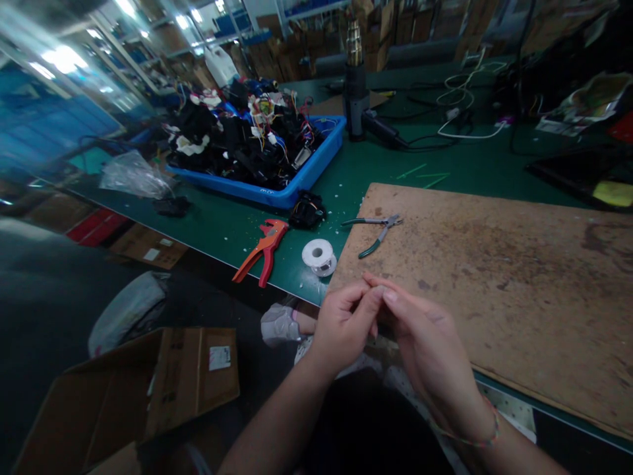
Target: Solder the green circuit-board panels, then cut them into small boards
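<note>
My left hand [346, 323] and my right hand [420, 330] meet fingertip to fingertip above the front edge of a stained brown board [494, 277]. Both are closed in a pinch, and whatever lies between the fingers is hidden or too small to make out. Just beyond them, a pair of cutting pliers [380, 232] with green handles rests on the board, jaws pointing right. A white spool of wire or solder [319, 256] stands on the green table left of my hands. Further left lies an orange and red wire stripper [264, 252].
A blue tray [316, 171] heaped with black parts and wires is at the back left, with a small black part [307, 210] by its corner. Behind the board stands a heat gun [356, 99]. A cardboard box [192, 376] sits low at the left.
</note>
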Available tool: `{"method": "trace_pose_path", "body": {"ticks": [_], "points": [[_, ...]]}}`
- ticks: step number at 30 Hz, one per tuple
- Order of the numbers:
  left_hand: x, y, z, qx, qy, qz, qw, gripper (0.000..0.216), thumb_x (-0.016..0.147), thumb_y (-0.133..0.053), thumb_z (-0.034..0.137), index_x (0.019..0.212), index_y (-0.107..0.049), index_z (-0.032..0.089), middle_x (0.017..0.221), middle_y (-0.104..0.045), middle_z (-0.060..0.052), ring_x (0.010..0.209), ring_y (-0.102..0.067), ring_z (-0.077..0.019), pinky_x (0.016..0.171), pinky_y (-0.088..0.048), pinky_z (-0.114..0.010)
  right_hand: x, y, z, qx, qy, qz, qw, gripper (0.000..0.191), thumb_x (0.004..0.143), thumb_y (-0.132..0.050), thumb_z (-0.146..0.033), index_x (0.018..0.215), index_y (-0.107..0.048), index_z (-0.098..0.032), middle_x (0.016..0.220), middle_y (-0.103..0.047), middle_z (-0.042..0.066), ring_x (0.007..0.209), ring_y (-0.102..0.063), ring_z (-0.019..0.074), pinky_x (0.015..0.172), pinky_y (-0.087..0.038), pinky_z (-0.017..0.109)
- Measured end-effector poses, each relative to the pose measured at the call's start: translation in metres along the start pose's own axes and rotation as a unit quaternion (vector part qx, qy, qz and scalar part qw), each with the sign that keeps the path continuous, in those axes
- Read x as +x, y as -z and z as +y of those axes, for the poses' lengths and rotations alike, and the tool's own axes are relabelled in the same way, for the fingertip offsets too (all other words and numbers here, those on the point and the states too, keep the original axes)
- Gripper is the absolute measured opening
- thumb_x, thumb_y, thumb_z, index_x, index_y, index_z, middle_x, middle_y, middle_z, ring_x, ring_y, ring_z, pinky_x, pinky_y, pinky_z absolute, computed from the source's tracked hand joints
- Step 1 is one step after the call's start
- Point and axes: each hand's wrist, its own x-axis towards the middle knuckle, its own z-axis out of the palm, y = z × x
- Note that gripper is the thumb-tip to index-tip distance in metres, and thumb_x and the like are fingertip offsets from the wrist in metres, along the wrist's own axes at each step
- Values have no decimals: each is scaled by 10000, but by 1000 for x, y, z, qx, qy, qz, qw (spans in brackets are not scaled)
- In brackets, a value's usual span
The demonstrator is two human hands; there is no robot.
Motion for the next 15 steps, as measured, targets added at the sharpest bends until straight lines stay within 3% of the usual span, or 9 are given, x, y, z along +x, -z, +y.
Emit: {"method": "trace_pose_path", "body": {"ticks": [5,11,15], "points": [[2,4,2,86,-49,22,995,334,908,-586,355,625,-599,178,563,-533,12,579,-483,-114,589,-346,-244,5,-2,0,82,-60,-9,995,197,843,-623,-329,914,-773,-223,1115,-734,56,1139,-618,211,997,-471,358],[-2,-2,0,-5,56,27,998,437,948,-496,447,605,-496,176,454,-438,54,429,-401,-73,470,-320,-209,-2,-1,17,-7,-13,19,1000,312,820,-682,-366,1117,-715,-278,1188,-706,28,1131,-609,195,1004,-459,370],[-5,-6,2,14,53,41,998,435,950,-496,437,606,-494,172,468,-441,50,441,-405,-70,471,-321,-206,-4,1,18,-25,-6,18,1000,321,827,-676,-368,1137,-704,-287,1182,-707,33,1008,-648,182,877,-521,349]]}}
